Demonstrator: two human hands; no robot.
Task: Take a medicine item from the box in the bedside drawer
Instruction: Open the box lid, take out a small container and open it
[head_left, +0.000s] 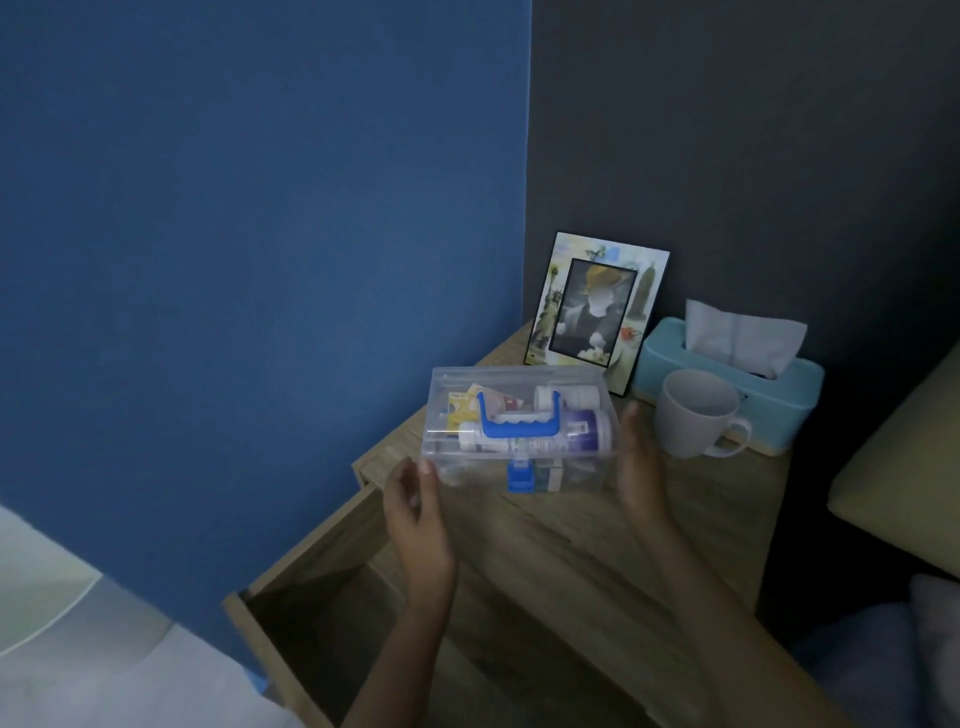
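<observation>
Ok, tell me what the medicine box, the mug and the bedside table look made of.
Medicine box: clear glossy plastic, contents show through; blue handle looks plastic too. Mug: probably matte ceramic, pale and opaque. Bedside table: wood or wood-look laminate, grain visible.

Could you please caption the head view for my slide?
Both hands, left hand and right hand, steady a closed clear medicine box above the open drawer.

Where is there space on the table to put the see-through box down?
The bare wood in front of the box, between the left hand and right hand, is free. The back is crowded: photo frame, tissue box and mug.
</observation>
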